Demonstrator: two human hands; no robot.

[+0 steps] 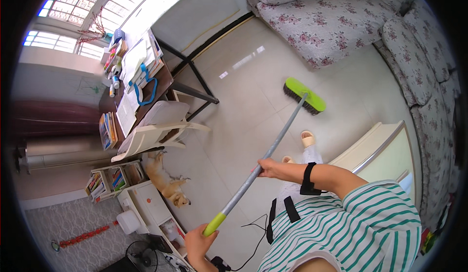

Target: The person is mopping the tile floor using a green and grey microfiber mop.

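Note:
A push broom with a grey metal pole (pixel 278 140) slants across the view. Its lime-green head (pixel 304 95), with dark bristles, rests on the tiled floor. My right hand (pixel 266 167) is wrapped around the middle of the pole. At the pole's upper end, my left hand (pixel 199 240) grips the lime-green handle sleeve (pixel 215 223). Beige slippers (pixel 308 139) are on my feet below the pole.
A dog (pixel 166 180) lies on the floor at the left, beside a white cabinet (pixel 146 202). A chair (pixel 157 133) stands at the cluttered desk (pixel 164 80). A floral-covered sofa (pixel 321 23) spans the upper right. A black cable (pixel 256 244) trails near me.

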